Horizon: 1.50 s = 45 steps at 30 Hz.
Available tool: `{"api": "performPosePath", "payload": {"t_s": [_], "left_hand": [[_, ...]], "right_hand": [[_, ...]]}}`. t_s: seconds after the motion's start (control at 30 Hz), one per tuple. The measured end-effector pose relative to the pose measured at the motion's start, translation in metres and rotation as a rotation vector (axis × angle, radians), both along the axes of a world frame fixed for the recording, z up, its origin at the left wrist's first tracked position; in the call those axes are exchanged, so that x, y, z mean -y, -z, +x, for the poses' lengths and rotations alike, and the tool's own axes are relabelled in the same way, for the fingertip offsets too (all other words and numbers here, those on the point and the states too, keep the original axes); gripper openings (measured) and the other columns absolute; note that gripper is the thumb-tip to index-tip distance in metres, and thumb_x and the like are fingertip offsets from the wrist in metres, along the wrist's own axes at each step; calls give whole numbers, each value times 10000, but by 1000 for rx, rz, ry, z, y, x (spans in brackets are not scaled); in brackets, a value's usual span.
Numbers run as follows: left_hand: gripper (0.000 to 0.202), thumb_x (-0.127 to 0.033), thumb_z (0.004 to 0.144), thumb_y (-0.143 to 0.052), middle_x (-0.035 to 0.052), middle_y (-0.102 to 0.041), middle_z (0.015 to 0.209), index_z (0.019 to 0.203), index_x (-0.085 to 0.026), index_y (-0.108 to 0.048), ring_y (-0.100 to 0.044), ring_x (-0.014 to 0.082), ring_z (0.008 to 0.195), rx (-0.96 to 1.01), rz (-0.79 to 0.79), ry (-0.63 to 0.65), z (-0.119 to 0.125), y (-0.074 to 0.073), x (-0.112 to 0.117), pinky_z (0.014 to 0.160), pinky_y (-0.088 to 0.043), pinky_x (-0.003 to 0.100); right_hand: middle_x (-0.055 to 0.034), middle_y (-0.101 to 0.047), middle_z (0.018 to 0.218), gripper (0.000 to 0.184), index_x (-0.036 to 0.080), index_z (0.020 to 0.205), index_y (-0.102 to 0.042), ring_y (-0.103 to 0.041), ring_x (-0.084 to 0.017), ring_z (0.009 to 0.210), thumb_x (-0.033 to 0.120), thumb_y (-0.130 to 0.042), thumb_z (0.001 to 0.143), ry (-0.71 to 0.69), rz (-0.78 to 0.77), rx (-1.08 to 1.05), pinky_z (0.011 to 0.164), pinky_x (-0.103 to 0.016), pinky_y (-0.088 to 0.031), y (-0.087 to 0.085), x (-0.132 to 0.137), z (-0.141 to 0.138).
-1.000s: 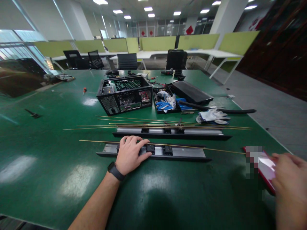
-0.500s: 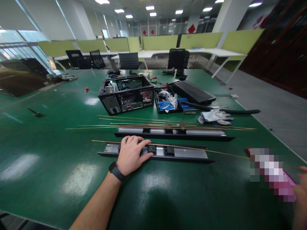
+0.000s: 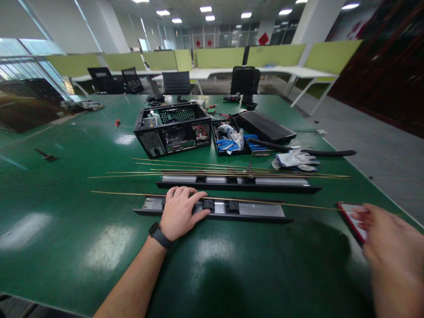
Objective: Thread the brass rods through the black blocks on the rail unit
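Note:
My left hand [image 3: 180, 213] lies on the left part of the near black-and-silver rail [image 3: 258, 211], fingers spread over it and open, with a dark watch on the wrist. A thin brass rod [image 3: 126, 194] runs along this rail and passes under my fingers. My right hand [image 3: 389, 249] is at the lower right, blurred by motion. Its fingers stretch out over a red-edged phone [image 3: 347, 215] that lies on the green table [image 3: 66, 221].
A second rail [image 3: 281, 182] lies just beyond, with several more brass rods [image 3: 185, 171] on and behind it. Farther back stand an open black computer case [image 3: 172, 129], a tray of blue-and-white gloves [image 3: 232, 140], a black panel [image 3: 266, 126], a hose [image 3: 331, 153] and loose white gloves [image 3: 294, 160].
My right hand has come back in from the lower right and now covers the phone's near end. The near brass rod has slid to the left. My left hand has stayed put.

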<state>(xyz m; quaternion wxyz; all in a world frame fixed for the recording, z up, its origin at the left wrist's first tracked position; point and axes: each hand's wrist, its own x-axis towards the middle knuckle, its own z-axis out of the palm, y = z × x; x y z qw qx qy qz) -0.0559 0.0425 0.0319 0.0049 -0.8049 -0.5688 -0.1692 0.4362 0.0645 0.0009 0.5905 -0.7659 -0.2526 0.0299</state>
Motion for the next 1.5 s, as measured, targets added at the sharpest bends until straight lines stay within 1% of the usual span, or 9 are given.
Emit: {"api": "performPosePath", "payload": {"t_s": [0.07,0.13,0.33,0.53,0.73,0.97,1.13,1.33,1.5], "left_hand": [[409,-580,944,-649,57,-693,1231,1289,-362,-669,-583,304,1163,2,0,-1,0,0,0,1068,-342,550],[409,-577,940,-655,56,-694,1229,1288,-362,-670,-582,303,1161,5,2,-2,0,0,0,1069,-342,549],[399,-568,934,-668,58,-699,1221,1278,-366,-673,-583,299,1152,13,12,1,0,0,0,1064,-342,542],[404,-564,935,-668,51,-695,1221,1284,-361,-670,-586,300,1149,16,1,0,0,0,0,1063,-343,549],[401,-573,938,-659,56,-699,1222,1280,-366,-673,-585,301,1152,10,4,1,0,0,-1,1062,-345,543],[396,-567,934,-669,49,-699,1223,1280,-374,-671,-591,302,1156,15,13,-1,0,0,0,1067,-347,546],[393,-571,938,-662,51,-697,1223,1278,-375,-669,-590,306,1157,6,11,-3,0,0,0,1061,-347,550],[392,-559,938,-667,55,-699,1218,1277,-365,-671,-591,301,1152,3,26,-2,1,0,0,1058,-351,540],[396,-566,941,-663,54,-693,1224,1280,-361,-666,-589,302,1156,0,19,-2,1,0,0,1059,-347,549]], "right_hand": [[-201,-769,975,305,135,905,-763,-742,-290,820,371,-744,714,-123,-5,-220,693,-389,-556,-6,1,-36],[-170,-777,962,324,130,932,-780,-745,-265,840,407,-710,780,-328,-65,-252,696,-347,-550,-9,7,-69],[-107,-793,1020,452,195,1087,-810,-749,-288,1002,575,-666,888,-758,-213,-4,940,-419,-559,-11,26,-137],[-80,-779,1156,448,244,1168,-791,-724,-304,1083,576,-588,946,-895,-245,345,1031,-484,-520,-17,34,-170],[-72,-757,1239,486,227,1287,-743,-703,-295,1159,558,-585,968,-1019,-234,352,1063,-472,-509,-19,40,-191],[-53,-782,1152,469,264,1175,-789,-727,-294,1091,602,-551,954,-768,-307,254,1004,-438,-516,-12,30,-159],[-47,-793,1048,429,252,1088,-804,-725,-286,1034,564,-542,953,-543,-283,233,978,-416,-495,-5,22,-114],[-58,-796,980,331,242,949,-820,-704,-296,1068,424,-545,923,-282,-363,203,957,-399,-461,-19,16,-61],[-137,-774,959,383,230,983,-851,-665,-343,913,478,-580,872,14,-465,216,774,-456,-453,-18,12,1]]}}
